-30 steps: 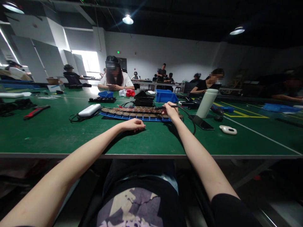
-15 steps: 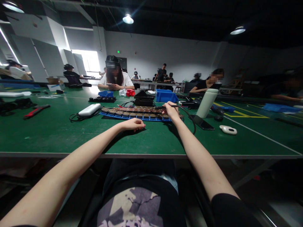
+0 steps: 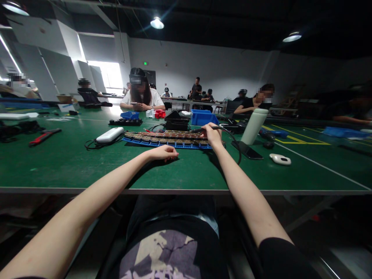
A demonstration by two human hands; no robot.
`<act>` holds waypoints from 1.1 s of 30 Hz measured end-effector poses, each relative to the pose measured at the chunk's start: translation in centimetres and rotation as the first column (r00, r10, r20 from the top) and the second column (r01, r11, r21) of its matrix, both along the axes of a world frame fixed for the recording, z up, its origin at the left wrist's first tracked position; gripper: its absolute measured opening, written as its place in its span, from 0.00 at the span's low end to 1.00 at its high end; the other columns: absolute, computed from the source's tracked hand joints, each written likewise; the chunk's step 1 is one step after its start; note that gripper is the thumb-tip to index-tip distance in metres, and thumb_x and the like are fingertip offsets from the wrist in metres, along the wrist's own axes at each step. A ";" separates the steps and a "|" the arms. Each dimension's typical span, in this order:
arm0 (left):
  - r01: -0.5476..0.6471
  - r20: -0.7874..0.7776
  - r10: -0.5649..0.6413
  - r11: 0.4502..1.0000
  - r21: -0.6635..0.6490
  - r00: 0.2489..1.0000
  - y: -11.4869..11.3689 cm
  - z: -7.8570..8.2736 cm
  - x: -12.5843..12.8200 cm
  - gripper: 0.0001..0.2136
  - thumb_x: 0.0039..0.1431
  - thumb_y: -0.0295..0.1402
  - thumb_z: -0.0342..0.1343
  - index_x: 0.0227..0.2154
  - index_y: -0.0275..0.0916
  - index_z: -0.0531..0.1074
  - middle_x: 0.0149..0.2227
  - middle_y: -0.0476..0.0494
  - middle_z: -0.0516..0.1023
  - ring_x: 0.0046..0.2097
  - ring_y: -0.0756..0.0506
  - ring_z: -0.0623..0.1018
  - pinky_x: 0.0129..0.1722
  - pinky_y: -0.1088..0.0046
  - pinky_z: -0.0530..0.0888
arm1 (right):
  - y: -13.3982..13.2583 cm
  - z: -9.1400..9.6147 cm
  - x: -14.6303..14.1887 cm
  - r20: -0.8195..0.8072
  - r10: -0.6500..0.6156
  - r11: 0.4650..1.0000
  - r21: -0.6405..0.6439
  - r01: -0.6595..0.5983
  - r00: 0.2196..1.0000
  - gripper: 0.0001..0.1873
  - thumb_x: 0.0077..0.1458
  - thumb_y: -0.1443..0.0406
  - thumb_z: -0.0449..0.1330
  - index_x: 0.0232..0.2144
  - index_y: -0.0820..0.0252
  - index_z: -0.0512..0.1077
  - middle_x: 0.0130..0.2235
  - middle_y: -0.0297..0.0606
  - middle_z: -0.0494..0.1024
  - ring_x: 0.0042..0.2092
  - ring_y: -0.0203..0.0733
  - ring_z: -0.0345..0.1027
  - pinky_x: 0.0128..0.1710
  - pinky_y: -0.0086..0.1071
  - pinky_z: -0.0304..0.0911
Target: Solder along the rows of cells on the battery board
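My right hand (image 3: 212, 135) grips a dark soldering iron (image 3: 215, 128) like a pen, and its black cable loops down to the right. The iron's tip points left over a long blue rack (image 3: 174, 145), which carries rows of thin copper-coloured strips (image 3: 162, 135). Whether the tip touches the strips cannot be made out. In front of the rack my left hand (image 3: 164, 153) rests on the green table, fingers curled together. Anything inside those fingers is hidden.
A white power bank (image 3: 110, 135) with a cord lies left of the rack, red-handled pliers (image 3: 45, 136) farther left. On the right are a phone (image 3: 248, 151), a pale green bottle (image 3: 254, 127) and a white oval gadget (image 3: 279, 159). A blue bin (image 3: 204, 117) stands behind.
My right hand has shifted slightly to the right and away from me, with the soldering iron still in it. My left hand has stayed in place.
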State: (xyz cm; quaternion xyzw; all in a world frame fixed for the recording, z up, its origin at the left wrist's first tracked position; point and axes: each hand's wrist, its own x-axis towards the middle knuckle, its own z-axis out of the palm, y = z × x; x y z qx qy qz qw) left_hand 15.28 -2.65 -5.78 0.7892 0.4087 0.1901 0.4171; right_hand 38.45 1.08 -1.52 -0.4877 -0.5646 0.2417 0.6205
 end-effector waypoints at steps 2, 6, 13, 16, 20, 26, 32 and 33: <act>-0.004 0.002 0.004 1.000 -0.001 1.000 0.1 -0.1 0.0 0.23 0.46 0.54 0.56 0.28 0.35 0.67 0.26 0.50 0.67 0.25 0.53 0.66 0.22 0.77 0.64 | 0.3 0.0 0.2 -0.006 -0.020 1.000 0.002 0.020 1.000 0.07 0.44 0.63 0.53 0.19 0.58 0.65 0.15 0.26 0.67 0.18 0.33 0.66 0.20 0.24 0.63; -0.008 0.007 0.007 1.000 0.002 1.000 0.3 -0.3 -0.1 0.22 0.47 0.53 0.57 0.28 0.35 0.67 0.26 0.50 0.67 0.25 0.53 0.66 0.22 0.78 0.64 | 0.8 -0.2 0.6 0.018 -0.066 0.998 0.021 0.065 0.998 0.07 0.44 0.62 0.52 0.20 0.58 0.66 0.16 0.27 0.68 0.19 0.33 0.66 0.21 0.24 0.63; -0.003 -0.001 0.003 1.000 0.007 1.000 0.5 -0.5 -0.1 0.20 0.49 0.51 0.56 0.28 0.36 0.66 0.25 0.51 0.67 0.25 0.54 0.66 0.23 0.78 0.64 | 0.7 -0.2 0.6 0.058 -0.082 0.997 0.016 0.081 0.995 0.08 0.45 0.62 0.52 0.19 0.58 0.66 0.15 0.27 0.67 0.19 0.33 0.67 0.22 0.25 0.64; 0.000 0.001 0.000 1.000 0.009 1.000 0.4 -0.4 -0.1 0.20 0.49 0.51 0.56 0.28 0.36 0.66 0.25 0.51 0.66 0.25 0.54 0.65 0.22 0.78 0.64 | 0.5 -0.1 0.5 0.043 -0.076 0.997 0.008 0.075 0.996 0.08 0.45 0.63 0.52 0.19 0.58 0.65 0.15 0.27 0.67 0.18 0.34 0.67 0.21 0.24 0.63; -0.001 -0.001 0.001 1.000 0.005 1.000 0.3 -0.3 -0.1 0.20 0.49 0.51 0.56 0.28 0.35 0.66 0.25 0.51 0.66 0.25 0.54 0.66 0.22 0.78 0.64 | 0.2 0.1 0.3 0.023 -0.064 0.998 -0.016 0.065 0.998 0.08 0.45 0.64 0.53 0.18 0.58 0.64 0.14 0.27 0.67 0.18 0.33 0.66 0.19 0.23 0.62; -0.003 0.005 0.003 1.000 0.003 1.000 0.3 -0.3 0.0 0.19 0.50 0.49 0.56 0.28 0.36 0.66 0.25 0.51 0.67 0.25 0.54 0.66 0.22 0.79 0.64 | 0.0 0.2 0.3 0.024 -0.064 0.997 -0.032 0.065 0.998 0.08 0.46 0.65 0.52 0.18 0.59 0.65 0.14 0.27 0.66 0.16 0.32 0.64 0.18 0.22 0.60; 0.000 0.000 0.000 1.000 0.007 1.000 0.4 -0.3 0.0 0.20 0.49 0.51 0.56 0.28 0.36 0.66 0.25 0.51 0.66 0.25 0.54 0.66 0.21 0.78 0.64 | 0.0 0.2 0.4 0.006 -0.060 0.997 -0.050 0.061 0.998 0.08 0.45 0.65 0.52 0.17 0.59 0.65 0.13 0.28 0.66 0.16 0.32 0.64 0.17 0.22 0.59; 0.002 -0.001 -0.002 1.000 0.007 1.000 0.4 -0.3 0.0 0.20 0.49 0.51 0.56 0.28 0.36 0.66 0.25 0.51 0.66 0.25 0.53 0.66 0.21 0.78 0.64 | -0.1 0.3 0.3 0.001 -0.060 0.997 -0.053 0.060 0.998 0.08 0.45 0.66 0.52 0.18 0.59 0.65 0.13 0.28 0.66 0.16 0.32 0.64 0.16 0.22 0.58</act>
